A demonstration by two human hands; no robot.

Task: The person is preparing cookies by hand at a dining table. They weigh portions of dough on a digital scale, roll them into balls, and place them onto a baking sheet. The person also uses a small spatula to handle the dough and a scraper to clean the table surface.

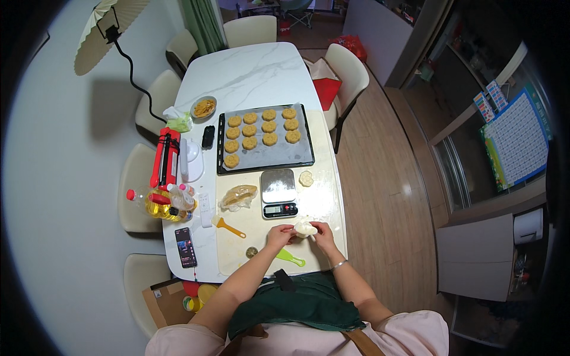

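Note:
Between the fingertips of my left hand (279,236) and my right hand (324,237) is a small white object (305,228); I cannot tell whether it is dough or a mould. It is just above the cream mat (240,262), near the front edge of the table. Below my hands lies a bright green plastic tool (291,258), its far end hidden by my left forearm. Left of that forearm rests a dark speckled ball (251,252). A digital kitchen scale (278,187) stands beyond my hands, with a pale flower-shaped piece (306,179) to its right.
A black baking tray (267,170) holds several patterned round pastries (269,127) on paper. Left are a clear bag of brown dough (239,197), an orange-handled tool (230,228), a phone (185,248), bottles (162,206) and a red device (165,159). A bowl (204,107) stands farther back.

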